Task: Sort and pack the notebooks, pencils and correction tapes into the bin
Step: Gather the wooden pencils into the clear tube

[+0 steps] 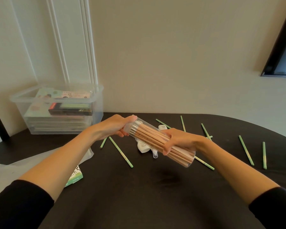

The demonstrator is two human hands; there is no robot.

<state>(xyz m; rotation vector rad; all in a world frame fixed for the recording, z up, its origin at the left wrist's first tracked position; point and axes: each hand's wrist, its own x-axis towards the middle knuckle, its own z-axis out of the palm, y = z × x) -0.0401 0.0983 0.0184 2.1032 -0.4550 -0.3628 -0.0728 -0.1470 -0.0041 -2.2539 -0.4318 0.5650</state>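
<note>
Head view: both hands hold 1 clear tube [162, 142] of wooden pencils tilted above the middle of the worktop [139, 195]. The left hand [117, 126] has its grip clenched over the upper, eraser end, and the right hand [178, 141] has its grip wrapped around the lower half.

The tube slopes down toward the near right, so a loosened right hold could let it slide out and fall onto the correction tapes [144, 147] lying just beneath. If the end under the left palm is uncapped, which I cannot tell, tipping the tube the other way could spill the pencils.

Counted: about 10 loose green pencils [120, 152], most toward the right edge, some partly hidden by the arms; at least 3 white correction tapes; 1 bin [56, 109] at the far left corner, already holding a stack of notebooks [56, 123] and a dark box [70, 109]. 1 green-and-white packet [75, 176] and crumpled wrapping [40, 161] lie at the near left.
</note>
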